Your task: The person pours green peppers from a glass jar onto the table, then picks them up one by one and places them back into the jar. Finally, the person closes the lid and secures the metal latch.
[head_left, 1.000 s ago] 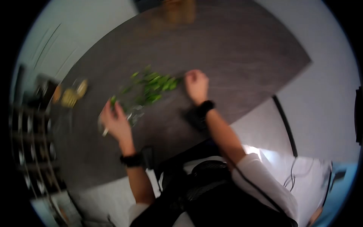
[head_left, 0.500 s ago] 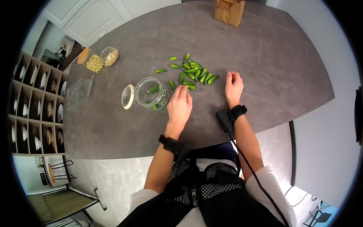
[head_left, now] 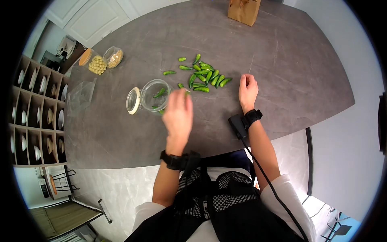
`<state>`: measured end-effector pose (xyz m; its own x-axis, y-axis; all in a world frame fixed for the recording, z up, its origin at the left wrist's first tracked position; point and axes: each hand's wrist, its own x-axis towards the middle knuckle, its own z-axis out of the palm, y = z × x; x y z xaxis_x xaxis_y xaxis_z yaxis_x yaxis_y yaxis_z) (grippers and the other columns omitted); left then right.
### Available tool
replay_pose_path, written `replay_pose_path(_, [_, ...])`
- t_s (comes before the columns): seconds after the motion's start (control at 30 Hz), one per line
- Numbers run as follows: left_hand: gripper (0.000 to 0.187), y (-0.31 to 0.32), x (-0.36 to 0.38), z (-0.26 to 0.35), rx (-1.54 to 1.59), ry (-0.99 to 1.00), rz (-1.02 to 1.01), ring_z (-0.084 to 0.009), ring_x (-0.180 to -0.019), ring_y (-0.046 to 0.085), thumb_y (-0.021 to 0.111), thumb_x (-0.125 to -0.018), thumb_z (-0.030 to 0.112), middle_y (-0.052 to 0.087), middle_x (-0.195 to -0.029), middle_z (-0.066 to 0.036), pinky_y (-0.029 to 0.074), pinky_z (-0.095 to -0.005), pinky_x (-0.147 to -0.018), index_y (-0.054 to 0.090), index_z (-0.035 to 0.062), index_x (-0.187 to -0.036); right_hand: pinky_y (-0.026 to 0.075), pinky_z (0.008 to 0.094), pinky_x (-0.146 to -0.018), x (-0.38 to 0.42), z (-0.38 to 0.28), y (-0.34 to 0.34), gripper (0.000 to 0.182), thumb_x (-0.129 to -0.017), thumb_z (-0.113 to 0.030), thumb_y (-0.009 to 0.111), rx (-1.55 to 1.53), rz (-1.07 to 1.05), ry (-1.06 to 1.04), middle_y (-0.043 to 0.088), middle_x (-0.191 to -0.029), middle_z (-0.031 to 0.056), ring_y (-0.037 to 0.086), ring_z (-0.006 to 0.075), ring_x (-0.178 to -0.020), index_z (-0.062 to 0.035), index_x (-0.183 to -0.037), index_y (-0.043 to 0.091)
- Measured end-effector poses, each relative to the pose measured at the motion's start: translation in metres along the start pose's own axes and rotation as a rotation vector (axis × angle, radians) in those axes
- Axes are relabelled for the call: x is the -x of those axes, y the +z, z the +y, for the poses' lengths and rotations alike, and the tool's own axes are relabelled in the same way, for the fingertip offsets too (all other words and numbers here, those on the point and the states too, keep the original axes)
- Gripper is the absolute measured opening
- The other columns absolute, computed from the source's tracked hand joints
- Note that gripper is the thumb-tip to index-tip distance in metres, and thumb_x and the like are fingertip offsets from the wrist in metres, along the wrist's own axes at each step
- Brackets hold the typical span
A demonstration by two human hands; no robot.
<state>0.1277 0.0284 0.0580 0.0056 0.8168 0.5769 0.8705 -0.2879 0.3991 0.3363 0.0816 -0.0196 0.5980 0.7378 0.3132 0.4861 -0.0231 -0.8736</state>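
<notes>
My left hand (head_left: pixel 177 115) is raised over the dark table (head_left: pixel 282 60), blurred, with a green pepper pinched at its fingertips, just right of a glass jar (head_left: pixel 155 96). The jar lies on its side with its hinged lid (head_left: pixel 132 101) open and a few green peppers inside. A heap of small green peppers (head_left: pixel 204 74) lies on the table beyond my hand. My right hand (head_left: pixel 247 89) rests on the table to the right of the heap, fingers loosely curled, holding nothing.
A brown paper bag (head_left: pixel 243 9) stands at the table's far edge. Two more jars (head_left: pixel 102 60) with pale contents lie at the far left, and a clear container (head_left: pixel 80 96) sits near the left edge. Shelves with bowls (head_left: pixel 36 117) stand at the left.
The view steadied from a blurred swing. My left hand picked a pepper at the heap's near edge, then moved back left toward the jar mouth. My right hand stayed put.
</notes>
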Motion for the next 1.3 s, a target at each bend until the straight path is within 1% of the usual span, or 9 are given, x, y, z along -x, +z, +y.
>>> replay_pose_path(0.1, [0.021,-0.028,-0.021,-0.028,-0.138,-0.132,0.083,-0.0279,-0.084,0.054,0.059,-0.077,0.012,0.057,-0.096,-0.008,0.046,-0.0357,-0.072,0.059,0.0039,-0.096,0.042,0.0365,-0.066,0.002,-0.001,0.000,0.022,-0.082,-0.024,0.051,0.011,0.001,-0.005,0.057,-0.070,0.0110,0.052,0.0248,-0.071,-0.0030,-0.083,0.058])
replay_pose_path(0.27, [0.021,-0.029,-0.023,-0.045,-0.358,-0.052,0.213,-0.0275,-0.083,0.054,0.058,-0.076,0.010,0.058,-0.091,-0.011,0.044,-0.0371,-0.074,0.059,0.0024,-0.095,0.042,0.0364,-0.068,0.001,0.000,0.000,0.023,-0.082,-0.025,0.051,0.029,-0.020,0.023,0.057,-0.071,0.0111,0.052,0.0246,-0.072,-0.0031,-0.084,0.058])
replay_pose_path(0.37, [0.020,-0.017,-0.016,-0.028,-0.055,-0.032,0.100,-0.0269,-0.080,0.055,0.057,-0.076,0.010,0.058,-0.091,-0.011,0.046,-0.0360,-0.071,0.058,0.0023,-0.095,0.042,0.0365,-0.068,0.001,0.000,0.000,0.023,-0.083,-0.025,0.051,0.007,-0.026,0.020,0.057,-0.071,0.0107,0.052,0.0246,-0.072,-0.0030,-0.085,0.058])
replay_pose_path(0.43, [0.020,-0.003,-0.010,-0.011,0.030,0.177,0.015,-0.0272,-0.077,0.058,0.059,-0.076,0.010,0.059,-0.096,-0.011,0.048,-0.0341,-0.066,0.059,0.0040,-0.095,0.042,0.0366,-0.067,0.001,0.001,0.001,0.023,-0.083,-0.024,0.051,0.010,-0.022,0.014,0.057,-0.071,0.0107,0.052,0.0246,-0.072,-0.0026,-0.084,0.058])
replay_pose_path(0.6, [0.033,0.053,0.005,-0.002,-0.043,0.181,-0.338,-0.0276,-0.079,0.059,0.057,-0.072,0.004,0.051,-0.110,-0.016,0.052,-0.0351,-0.063,0.053,0.0021,-0.105,0.041,0.0369,-0.066,0.000,0.000,0.000,0.023,-0.083,-0.024,0.051,0.013,0.003,-0.031,0.057,-0.071,0.0108,0.052,0.0247,-0.071,-0.0019,-0.083,0.058])
replay_pose_path(0.8, [0.034,0.072,0.003,-0.006,-0.202,0.231,-0.377,-0.0252,-0.077,0.059,0.057,-0.068,0.001,0.047,-0.109,-0.014,0.053,-0.0322,-0.059,0.052,0.0016,-0.102,0.041,0.0369,-0.066,0.000,0.002,0.000,0.022,-0.083,-0.023,0.051,0.020,-0.010,-0.005,0.056,-0.070,0.0109,0.052,0.0251,-0.070,-0.0018,-0.083,0.058])
replay_pose_path(0.9, [0.030,0.074,0.003,-0.004,-0.158,0.136,-0.498,-0.0288,-0.085,0.058,0.051,-0.076,0.002,0.047,-0.110,-0.012,0.051,-0.0389,-0.067,0.051,0.0045,-0.106,0.041,0.0369,-0.066,-0.002,0.003,0.000,0.022,-0.083,-0.023,0.051,0.031,-0.006,-0.006,0.056,-0.070,0.0112,0.052,0.0253,-0.070,-0.0019,-0.083,0.058])
replay_pose_path(1.1, [0.023,0.055,0.013,-0.003,-0.018,0.260,-0.214,-0.0226,-0.078,0.058,0.059,-0.074,0.010,0.053,-0.099,-0.008,0.051,-0.0317,-0.063,0.053,0.0048,-0.096,0.042,0.0371,-0.067,-0.001,0.001,0.000,0.022,-0.083,-0.023,0.050,0.043,0.002,-0.020,0.057,-0.072,0.0114,0.052,0.0254,-0.071,-0.0026,-0.084,0.058])
replay_pose_path(1.3, [0.025,-0.006,-0.005,-0.023,-0.026,-0.111,0.137,-0.0270,-0.086,0.057,0.060,-0.077,0.014,0.056,-0.100,-0.008,0.049,-0.0343,-0.069,0.054,0.0067,-0.101,0.042,0.0373,-0.068,0.001,-0.002,-0.001,0.022,-0.083,-0.024,0.051,0.056,-0.023,0.002,0.057,-0.073,0.0112,0.052,0.0256,-0.073,-0.0033,-0.085,0.058])
